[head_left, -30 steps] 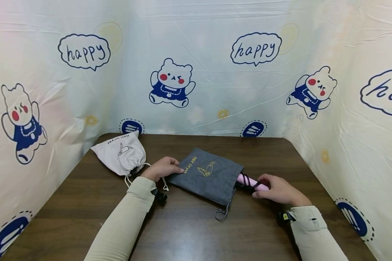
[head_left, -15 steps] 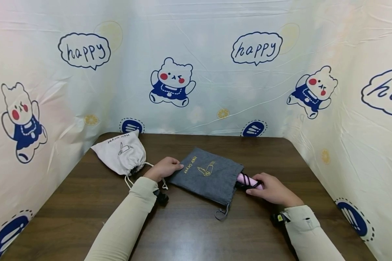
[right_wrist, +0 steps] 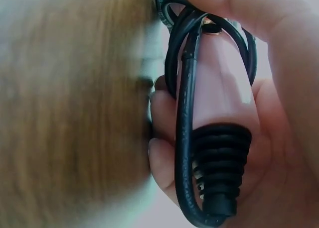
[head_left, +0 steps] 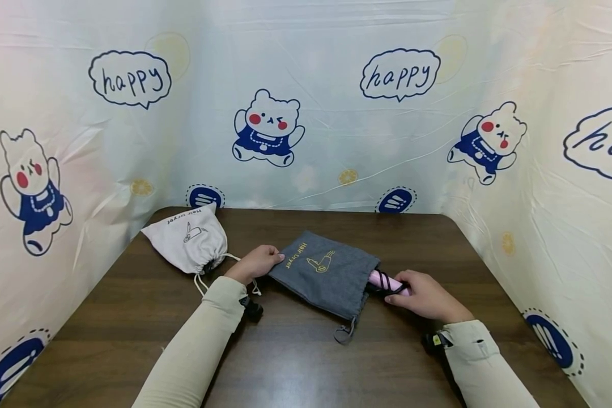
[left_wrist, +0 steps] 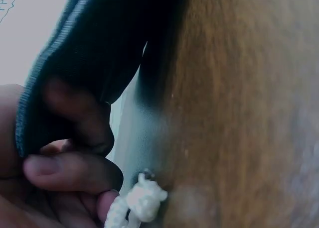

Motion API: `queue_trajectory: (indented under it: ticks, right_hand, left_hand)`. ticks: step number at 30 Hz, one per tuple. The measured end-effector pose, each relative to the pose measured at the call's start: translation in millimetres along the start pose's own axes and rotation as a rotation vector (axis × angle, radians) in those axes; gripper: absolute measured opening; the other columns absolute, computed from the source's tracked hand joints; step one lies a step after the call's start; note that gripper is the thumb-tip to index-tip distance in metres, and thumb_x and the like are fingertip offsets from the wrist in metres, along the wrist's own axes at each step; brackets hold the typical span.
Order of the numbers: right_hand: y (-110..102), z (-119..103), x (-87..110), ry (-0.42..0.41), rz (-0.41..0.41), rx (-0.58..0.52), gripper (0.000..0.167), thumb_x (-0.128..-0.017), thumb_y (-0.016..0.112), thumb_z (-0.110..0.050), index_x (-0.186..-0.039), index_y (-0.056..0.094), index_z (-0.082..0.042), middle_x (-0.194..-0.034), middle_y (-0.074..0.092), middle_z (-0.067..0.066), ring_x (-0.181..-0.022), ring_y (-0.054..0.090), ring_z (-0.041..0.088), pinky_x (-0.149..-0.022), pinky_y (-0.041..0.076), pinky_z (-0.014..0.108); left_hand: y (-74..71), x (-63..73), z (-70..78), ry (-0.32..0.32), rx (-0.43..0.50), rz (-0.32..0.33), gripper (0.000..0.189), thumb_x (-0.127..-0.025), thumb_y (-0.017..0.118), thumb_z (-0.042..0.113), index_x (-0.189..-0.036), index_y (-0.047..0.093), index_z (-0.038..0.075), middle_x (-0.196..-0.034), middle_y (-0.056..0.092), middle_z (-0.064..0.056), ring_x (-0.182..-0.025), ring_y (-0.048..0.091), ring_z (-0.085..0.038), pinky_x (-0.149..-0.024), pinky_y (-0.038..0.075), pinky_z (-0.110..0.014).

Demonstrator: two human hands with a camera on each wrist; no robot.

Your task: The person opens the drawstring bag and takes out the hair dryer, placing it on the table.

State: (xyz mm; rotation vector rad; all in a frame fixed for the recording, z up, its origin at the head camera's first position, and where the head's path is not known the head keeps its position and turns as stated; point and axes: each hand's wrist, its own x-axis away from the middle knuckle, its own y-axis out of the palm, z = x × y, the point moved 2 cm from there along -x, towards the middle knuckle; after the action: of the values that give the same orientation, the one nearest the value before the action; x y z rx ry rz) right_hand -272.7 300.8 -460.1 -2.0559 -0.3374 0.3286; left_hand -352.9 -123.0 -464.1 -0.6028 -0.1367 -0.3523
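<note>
A dark grey drawstring pouch [head_left: 331, 272] marked "Hair Dryer" lies mid-table, its mouth facing right. From that mouth sticks the pink handle of a hair dryer [head_left: 377, 279], wound with black cord; the rest is hidden inside. My right hand [head_left: 430, 296] grips the handle's end, and in the right wrist view the fingers curl round the pink handle [right_wrist: 219, 88] beside its ribbed cord sleeve [right_wrist: 222, 151]. My left hand [head_left: 255, 264] pinches the pouch's closed left corner, with the cloth [left_wrist: 94, 39] lifted between thumb and fingers in the left wrist view.
A white drawstring pouch [head_left: 194, 238], also marked "Hair Dryer", lies at the back left. Its knotted white cord [left_wrist: 144, 200] hangs close by my left hand. A patterned curtain [head_left: 326, 124] surrounds the brown table [head_left: 296, 362] at the back and sides.
My right hand has shifted left toward the pouch, and less of the pink handle shows. The pouch's left corner is now raised slightly in my left hand.
</note>
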Motion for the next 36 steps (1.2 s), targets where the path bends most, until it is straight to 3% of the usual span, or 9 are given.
queue_trajectory:
  ticks: [12,18,25,36]
  right_hand:
    - [2.6,2.1,-1.3,0.022,-0.085,-0.063,0.040,-0.091,0.077,-0.045,-0.110,0.065,-0.013,-0.085,0.062,-0.003,-0.070,0.055,0.009,-0.061,0.046,0.026]
    - [3.8,2.2,-2.5,0.024,-0.088,-0.063,0.040,-0.088,0.079,-0.048,-0.107,0.065,-0.015,-0.083,0.061,-0.005,-0.070,0.055,0.010,-0.061,0.046,0.026]
    - [3.1,0.3,-1.5,-0.006,-0.087,-0.061,0.034,-0.089,0.078,-0.049,-0.097,0.066,-0.018,-0.077,0.059,-0.007,-0.067,0.054,0.008,-0.059,0.045,0.026]
    - [-0.3,1.3,-0.9,0.012,-0.076,-0.018,0.030,-0.088,0.080,-0.042,-0.095,0.065,-0.016,-0.074,0.057,-0.006,-0.065,0.052,0.009,-0.057,0.043,0.025]
  left_hand:
    - [1.7,3.0,1.0,0.005,0.010,-0.015,0.029,-0.111,0.049,0.027,-0.089,0.056,0.008,-0.078,0.048,-0.003,-0.064,0.045,-0.018,-0.065,0.045,-0.036]
    - [0.7,3.5,2.0,0.014,-0.002,-0.008,0.027,-0.111,0.049,0.025,-0.098,0.063,0.007,-0.078,0.051,-0.003,-0.060,0.046,-0.017,-0.064,0.046,-0.036]
    - [0.5,0.7,0.2,0.002,0.019,-0.014,0.031,-0.111,0.050,0.026,-0.084,0.048,0.011,-0.071,0.040,-0.001,-0.057,0.034,-0.016,-0.062,0.037,-0.033]
    - [0.3,0.1,-0.7,0.009,0.024,-0.010,0.027,-0.111,0.051,0.025,-0.089,0.053,0.009,-0.077,0.043,-0.003,-0.061,0.038,-0.017,-0.062,0.038,-0.032]
